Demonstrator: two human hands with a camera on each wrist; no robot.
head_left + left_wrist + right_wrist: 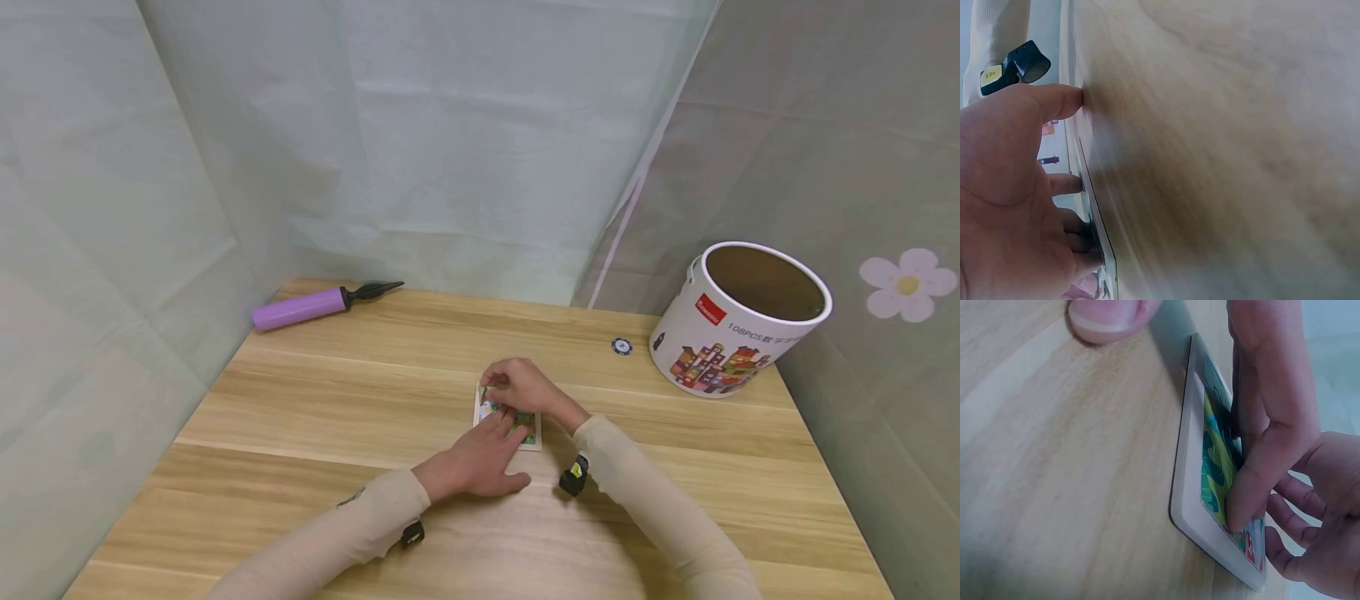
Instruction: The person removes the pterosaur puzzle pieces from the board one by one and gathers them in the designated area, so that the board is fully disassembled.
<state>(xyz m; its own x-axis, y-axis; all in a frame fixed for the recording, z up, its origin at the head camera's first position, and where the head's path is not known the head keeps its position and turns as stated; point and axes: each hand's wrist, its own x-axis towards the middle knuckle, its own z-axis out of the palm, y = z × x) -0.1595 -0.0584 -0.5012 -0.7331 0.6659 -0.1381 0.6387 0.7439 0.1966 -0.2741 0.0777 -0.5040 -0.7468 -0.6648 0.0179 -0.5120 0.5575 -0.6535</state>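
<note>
1. The picture board (pixel 1190 494) is lying flat on the wooden table (pixel 390 367), well in front of the person, with 2 hands meeting over it.
2. The left hand (pixel 483 461) is reaching across from the near side, its fingers stretched out and released; at least 1 fingertip is pressing on the board's green and yellow picture (pixel 1211 469), while the thumb is touching the table beside the board.
3. The right hand (pixel 525 390) is curling its fingers at the board's far left corner; I cannot tell whether they are pinching anything there.
4. Beige sleeves (pixel 637 475) are covering both arms, and 1 black wrist device (pixel 573 477) is sitting near each cuff.
5. A purple pump (pixel 300 309) with a black nozzle is lying near the table's far left corner.
6. A blue and white chip (pixel 622 346) is lying between the board and a white bucket (pixel 738 333).
7. The bucket is standing on the right, showing a red label and "108PCS".
8. Pale cloth (pixel 465 150) is hanging behind the table.
</note>
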